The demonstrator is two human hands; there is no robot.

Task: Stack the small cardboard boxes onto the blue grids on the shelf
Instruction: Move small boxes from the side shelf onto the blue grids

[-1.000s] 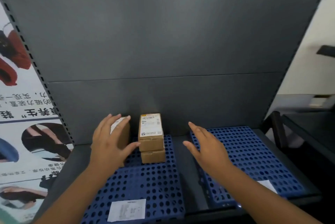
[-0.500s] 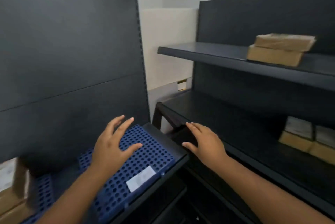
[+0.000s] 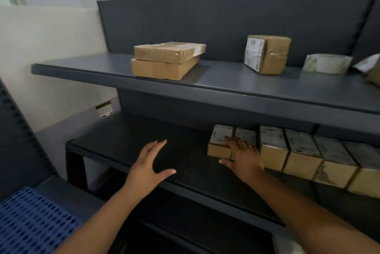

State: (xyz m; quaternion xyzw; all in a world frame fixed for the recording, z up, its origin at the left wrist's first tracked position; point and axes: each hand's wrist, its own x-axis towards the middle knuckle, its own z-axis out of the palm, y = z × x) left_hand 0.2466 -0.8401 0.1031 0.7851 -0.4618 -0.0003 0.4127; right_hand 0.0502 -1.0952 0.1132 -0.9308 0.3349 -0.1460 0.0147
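Right hand [image 3: 242, 157] touches the leftmost small cardboard box [image 3: 218, 142].

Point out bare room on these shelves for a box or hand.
Lower shelf: bare from its left end to the right hand; small boxes crowd the rest. Upper shelf: bare either side of the flat boxes.

The right hand [image 3: 242, 156] rests, fingers straight, on the leftmost small cardboard box [image 3: 219, 143] (lower shelf [image 3: 131, 146]); the left hand [image 3: 147, 166] hovers, fingers spread, above bare shelf.
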